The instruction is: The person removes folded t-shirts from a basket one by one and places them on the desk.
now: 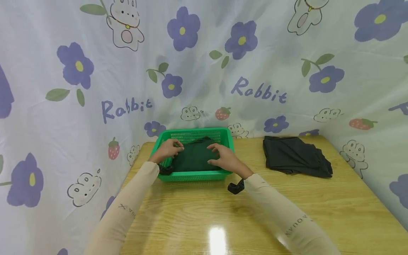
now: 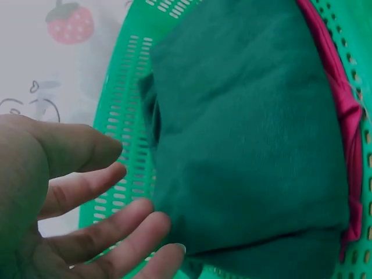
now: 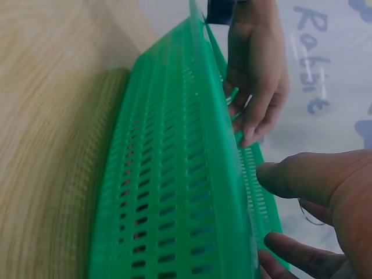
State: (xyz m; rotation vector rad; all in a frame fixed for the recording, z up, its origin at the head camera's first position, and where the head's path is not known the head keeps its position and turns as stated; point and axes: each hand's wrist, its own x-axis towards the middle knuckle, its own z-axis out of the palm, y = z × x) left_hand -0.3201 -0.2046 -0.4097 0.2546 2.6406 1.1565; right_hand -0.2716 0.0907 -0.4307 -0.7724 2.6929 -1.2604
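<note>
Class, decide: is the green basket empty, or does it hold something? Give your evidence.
Not empty: the green basket holds a dark green cloth, and the left wrist view shows pink fabric along the cloth's edge.

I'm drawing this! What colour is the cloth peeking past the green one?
The peeking cloth is pink, clearest in the left wrist view.
</note>
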